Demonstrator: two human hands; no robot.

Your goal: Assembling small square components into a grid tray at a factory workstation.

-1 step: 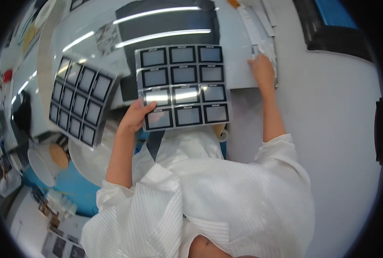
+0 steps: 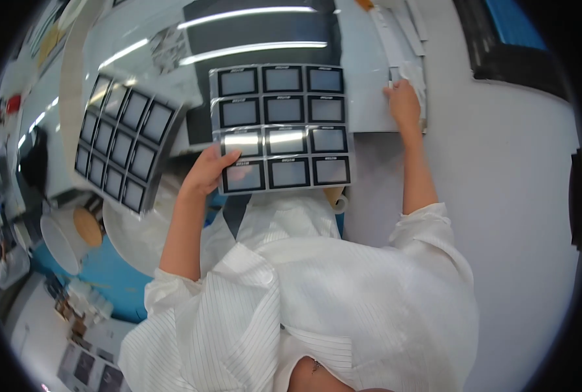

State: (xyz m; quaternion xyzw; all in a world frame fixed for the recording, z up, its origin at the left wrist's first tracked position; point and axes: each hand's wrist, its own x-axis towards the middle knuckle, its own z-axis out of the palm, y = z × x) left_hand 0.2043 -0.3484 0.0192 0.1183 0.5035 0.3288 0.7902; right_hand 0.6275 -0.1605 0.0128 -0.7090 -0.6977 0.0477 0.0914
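My left hand (image 2: 211, 168) grips the lower left corner of a clear, glossy sheet (image 2: 307, 127), its thumb on top. Rows of black-bordered rectangular panels with pale grey middles cover the sheet, which is held above my lap at the table's front edge. At the right, my right hand (image 2: 405, 108) is closed beside a crumpled white wrap (image 2: 411, 77) and a thin pale strip (image 2: 390, 49). What its fingers hold is too small to make out. A thick stack of similar panelled sheets (image 2: 122, 140) lies tilted at the left.
A dark mat (image 2: 258, 29) lies on the glossy table beyond the sheet, reflecting lamp light. White bins (image 2: 62, 238) stand on the blue floor at lower left. A black-framed blue thing (image 2: 513, 39) is at the upper right. Another person (image 2: 10, 264) is at the far left.
The view has shifted slightly, so the table things appear a little up and to the right. Both hands keep their grips, with the sheet barely moved.
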